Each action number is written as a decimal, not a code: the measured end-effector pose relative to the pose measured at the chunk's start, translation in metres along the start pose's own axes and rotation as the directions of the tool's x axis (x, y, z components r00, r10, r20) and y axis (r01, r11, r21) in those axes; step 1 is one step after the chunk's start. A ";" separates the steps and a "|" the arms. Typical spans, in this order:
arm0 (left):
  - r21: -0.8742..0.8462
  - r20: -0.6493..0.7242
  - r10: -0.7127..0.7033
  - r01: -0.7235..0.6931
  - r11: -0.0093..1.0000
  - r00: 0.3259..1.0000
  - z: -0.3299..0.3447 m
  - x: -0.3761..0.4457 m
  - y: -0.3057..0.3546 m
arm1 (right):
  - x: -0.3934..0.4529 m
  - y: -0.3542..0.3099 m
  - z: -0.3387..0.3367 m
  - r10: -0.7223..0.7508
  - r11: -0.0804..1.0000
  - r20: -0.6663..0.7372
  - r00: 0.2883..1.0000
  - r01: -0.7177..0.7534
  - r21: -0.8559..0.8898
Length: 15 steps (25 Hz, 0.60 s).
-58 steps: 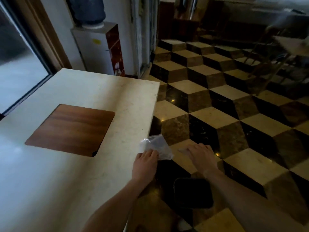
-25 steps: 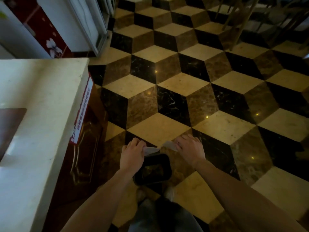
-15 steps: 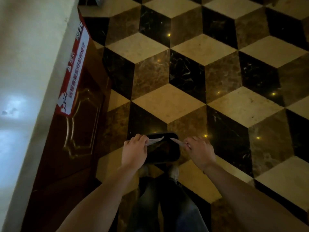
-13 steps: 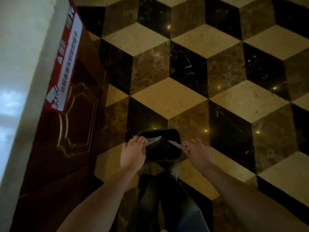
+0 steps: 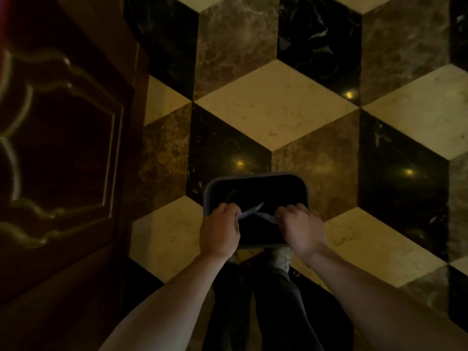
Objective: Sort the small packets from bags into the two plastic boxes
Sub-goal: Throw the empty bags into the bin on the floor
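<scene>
A dark rectangular bin (image 5: pixel 255 178) stands on the floor right in front of my feet, its inside black. Both my hands hover over its near half. My left hand (image 5: pixel 219 230) pinches a thin clear plastic piece (image 5: pixel 250 212) that points up and right. My right hand (image 5: pixel 302 228) pinches a second clear plastic piece (image 5: pixel 266 217) pointing left. The two pieces cross above the bin's opening. No boxes or packets are in view.
The floor is patterned marble in cream, brown and black tiles (image 5: pixel 273 105). A dark red wooden cabinet side with carved gilt trim (image 5: pixel 63 153) fills the left. My dark trousers and a shoe (image 5: pixel 282 258) show just below the bin.
My view has tilted from the tabletop down to the floor. The clear plastic I held at the table edge is now in two pieces held over the bin, my hands lower and closer together.
</scene>
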State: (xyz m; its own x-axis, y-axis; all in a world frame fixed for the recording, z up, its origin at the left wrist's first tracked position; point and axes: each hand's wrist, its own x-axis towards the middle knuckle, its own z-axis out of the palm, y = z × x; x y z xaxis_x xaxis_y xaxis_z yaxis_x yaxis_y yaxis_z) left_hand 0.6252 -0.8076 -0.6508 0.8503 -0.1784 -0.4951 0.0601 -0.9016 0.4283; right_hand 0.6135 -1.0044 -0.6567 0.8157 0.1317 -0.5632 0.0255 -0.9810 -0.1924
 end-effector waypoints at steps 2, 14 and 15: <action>0.012 0.030 -0.004 0.004 1.000 1.000 0.025 0.017 -0.010 | 0.020 0.002 0.023 0.007 0.999 0.017 1.000 -0.006 -0.050; 0.189 0.286 -0.137 0.084 0.978 0.948 0.133 0.122 -0.070 | 0.134 0.017 0.125 0.079 0.991 0.317 0.945 -0.042 -0.124; 0.195 0.317 -0.158 0.099 0.976 0.935 0.138 0.133 -0.073 | 0.146 0.020 0.130 0.086 0.993 0.342 0.936 -0.052 -0.109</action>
State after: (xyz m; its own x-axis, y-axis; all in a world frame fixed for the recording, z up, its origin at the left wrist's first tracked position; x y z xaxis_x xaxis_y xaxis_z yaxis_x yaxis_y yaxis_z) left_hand 0.6619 -0.8195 -0.8525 0.6197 -0.1495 -0.7705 0.0406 -0.9743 0.2217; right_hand 0.6581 -0.9860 -0.8471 0.5678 0.0873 -0.8185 0.0461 -0.9962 -0.0743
